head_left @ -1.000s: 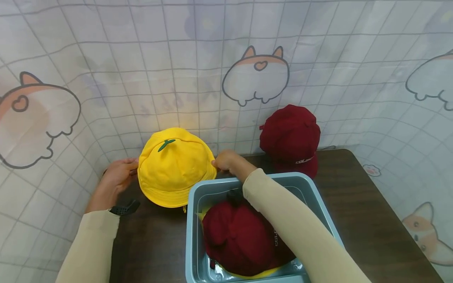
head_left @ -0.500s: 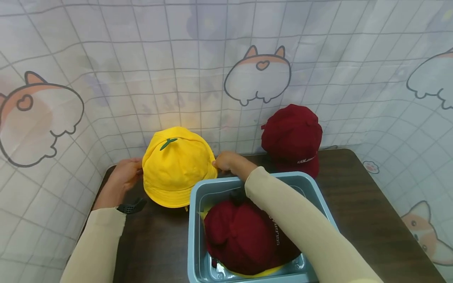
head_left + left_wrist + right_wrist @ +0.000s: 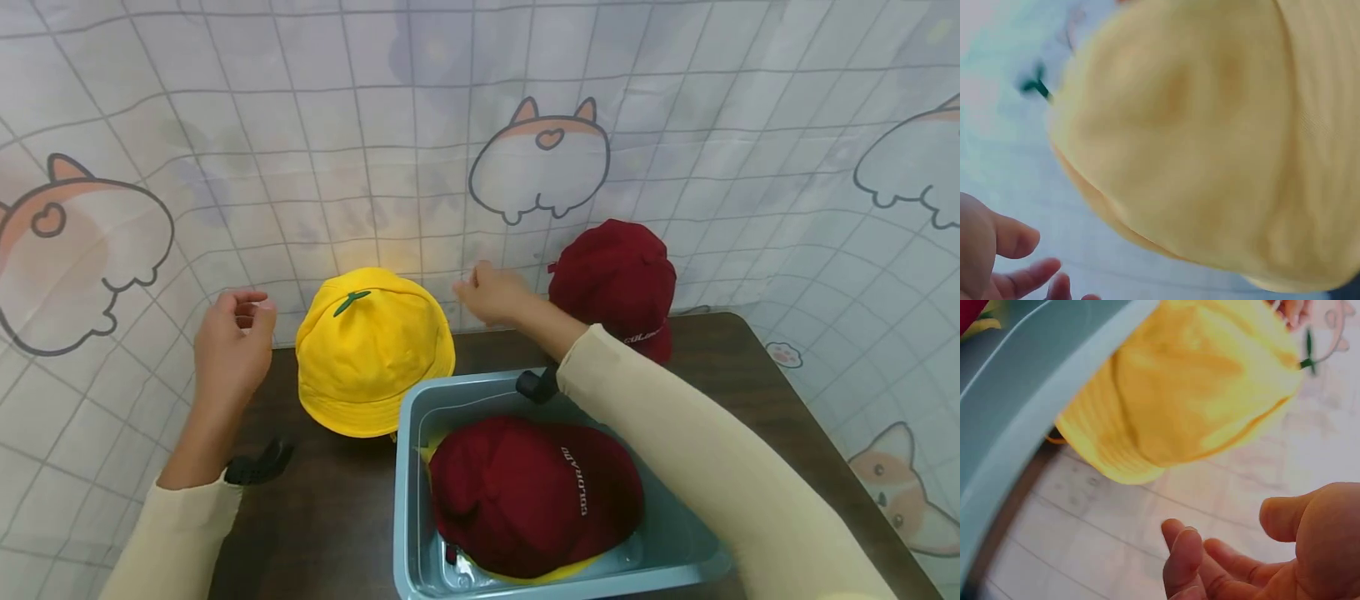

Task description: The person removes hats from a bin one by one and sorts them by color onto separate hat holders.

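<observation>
A yellow bucket hat (image 3: 375,354) with a small green sprout on its crown sits on the dark wooden table, brim downward. My left hand (image 3: 234,342) is raised just left of the hat, apart from it, with loosely bent fingers and nothing in them. On the other side my right hand (image 3: 493,293) hovers off the brim, between the yellow hat and a maroon cap (image 3: 615,275). In the right wrist view the thumb and fingers of the right hand (image 3: 1241,562) are spread apart and hold nothing. The left wrist view shows the left thumb and fingers (image 3: 1017,236) likewise apart.
A light blue plastic bin (image 3: 405,500) stands at the front, its far left corner close to the yellow hat. Inside lies another maroon cap (image 3: 517,500) with white lettering, over something yellow (image 3: 562,573). A patterned white curtain (image 3: 420,167) hangs right behind the table (image 3: 315,517).
Both hands have let go of the yellow hat's brim and lifted up and away, the left leftward, the right upward. The hat has stayed in place.
</observation>
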Tool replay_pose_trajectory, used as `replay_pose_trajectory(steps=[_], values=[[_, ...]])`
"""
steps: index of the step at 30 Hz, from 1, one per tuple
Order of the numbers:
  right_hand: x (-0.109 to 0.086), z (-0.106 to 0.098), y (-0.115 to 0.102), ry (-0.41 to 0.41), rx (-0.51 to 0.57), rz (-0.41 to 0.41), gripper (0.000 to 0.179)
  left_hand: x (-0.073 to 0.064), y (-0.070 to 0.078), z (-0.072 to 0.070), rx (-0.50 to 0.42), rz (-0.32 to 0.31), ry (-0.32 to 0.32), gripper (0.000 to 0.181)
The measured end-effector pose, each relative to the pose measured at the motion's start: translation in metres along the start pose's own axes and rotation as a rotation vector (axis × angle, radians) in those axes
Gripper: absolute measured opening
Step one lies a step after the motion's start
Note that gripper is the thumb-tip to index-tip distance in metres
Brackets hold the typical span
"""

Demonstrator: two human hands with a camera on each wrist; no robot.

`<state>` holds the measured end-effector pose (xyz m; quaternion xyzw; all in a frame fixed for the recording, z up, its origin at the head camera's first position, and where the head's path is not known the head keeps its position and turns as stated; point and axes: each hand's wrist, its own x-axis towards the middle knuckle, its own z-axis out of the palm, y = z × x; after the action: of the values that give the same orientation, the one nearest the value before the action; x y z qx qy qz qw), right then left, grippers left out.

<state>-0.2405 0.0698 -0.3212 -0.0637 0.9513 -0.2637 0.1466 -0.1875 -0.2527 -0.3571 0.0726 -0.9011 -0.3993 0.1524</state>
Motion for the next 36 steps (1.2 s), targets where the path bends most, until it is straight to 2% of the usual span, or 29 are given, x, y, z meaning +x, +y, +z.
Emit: replay_pose_trajectory(steps=[3,6,9,13,17,24,29,33,36], values=[[-0.021,-0.015,-0.003,0.023,-0.024,-0.074,0.038,-0.019,0.022,-0.004,0.044,0.172,0.018,0.039],[-0.042,-0.019,-0.001,0.045,-0.068,-0.186,0.036,-0.04,0.041,-0.006,0.097,0.323,-0.022,0.034],[-0.065,-0.018,0.001,0.04,-0.113,-0.297,0.034,-0.063,0.054,-0.007,0.132,0.394,-0.114,0.032],[-0.093,-0.01,0.007,-0.014,-0.175,-0.388,0.04,-0.087,0.065,-0.004,0.154,0.36,-0.298,0.035],[-0.112,0.006,0.017,-0.06,-0.267,-0.441,0.047,-0.106,0.066,0.007,0.154,0.304,-0.447,0.041],[-0.136,0.036,0.032,-0.109,-0.529,-0.563,0.063,-0.14,0.056,0.03,0.056,0.22,-0.591,0.048],[-0.147,0.047,0.036,-0.138,-0.697,-0.646,0.062,-0.153,0.048,0.044,-0.05,0.119,-0.686,0.06],[-0.151,0.056,0.04,-0.112,-0.798,-0.736,0.058,-0.16,0.041,0.055,-0.131,0.015,-0.769,0.072],[-0.153,0.061,0.042,-0.064,-0.867,-0.8,0.054,-0.166,0.037,0.06,-0.153,0.007,-0.787,0.076]])
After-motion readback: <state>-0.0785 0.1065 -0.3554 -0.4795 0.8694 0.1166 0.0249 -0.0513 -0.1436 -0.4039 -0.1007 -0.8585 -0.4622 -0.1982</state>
